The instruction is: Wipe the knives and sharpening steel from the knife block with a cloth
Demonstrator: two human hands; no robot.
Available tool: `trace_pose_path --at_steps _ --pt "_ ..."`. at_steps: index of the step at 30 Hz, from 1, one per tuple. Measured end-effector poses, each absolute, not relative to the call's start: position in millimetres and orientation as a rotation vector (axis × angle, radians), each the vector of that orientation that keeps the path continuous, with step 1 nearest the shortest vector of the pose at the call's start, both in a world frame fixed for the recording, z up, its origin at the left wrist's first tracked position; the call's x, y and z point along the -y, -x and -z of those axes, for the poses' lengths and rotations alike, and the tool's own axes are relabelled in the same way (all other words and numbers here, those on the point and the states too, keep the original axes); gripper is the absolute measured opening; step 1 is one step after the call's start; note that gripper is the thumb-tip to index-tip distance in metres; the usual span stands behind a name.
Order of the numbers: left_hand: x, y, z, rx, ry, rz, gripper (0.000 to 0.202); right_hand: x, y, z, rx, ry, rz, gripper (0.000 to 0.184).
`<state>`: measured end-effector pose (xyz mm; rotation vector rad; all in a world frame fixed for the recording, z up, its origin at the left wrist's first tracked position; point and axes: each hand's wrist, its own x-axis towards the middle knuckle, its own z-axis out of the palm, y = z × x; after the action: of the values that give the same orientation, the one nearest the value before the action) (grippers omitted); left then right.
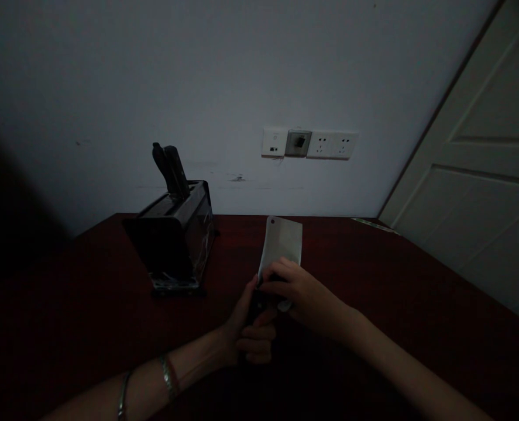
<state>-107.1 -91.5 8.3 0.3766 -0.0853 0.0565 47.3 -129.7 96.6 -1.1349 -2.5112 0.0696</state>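
Observation:
A cleaver with a broad pale blade and a dark handle is held up in front of me, its blade pointing away toward the wall. My left hand is wrapped round the handle, thumb along its side. At the base of the blade, my right hand has its fingers bent together against the cleaver. A small whitish piece shows under the right fingers; its kind is too dark to make out. The right fingers hide the lower blade.
A dark knife block stands on the reddish-brown table to the left, with black-handled tools upright in it. Behind are a pale wall and a row of sockets. A white panelled door is on the right.

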Motion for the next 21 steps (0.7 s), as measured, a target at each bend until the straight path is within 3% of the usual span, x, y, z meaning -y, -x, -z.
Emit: trace_pose_path --at_steps 7,15,21 --pt "90 105 -5 0.108 -0.373 -0.032 0.076 130 -46 -98 2.514 1.179 -0.037 0.032" --pt "90 107 -8 0.051 -0.426 -0.062 0.073 125 -64 -107 2.482 1.055 -0.279 0.036" --pt "91 106 -13 0.012 -0.51 -0.147 0.068 113 -72 -99 2.111 0.971 -0.422 0.018"
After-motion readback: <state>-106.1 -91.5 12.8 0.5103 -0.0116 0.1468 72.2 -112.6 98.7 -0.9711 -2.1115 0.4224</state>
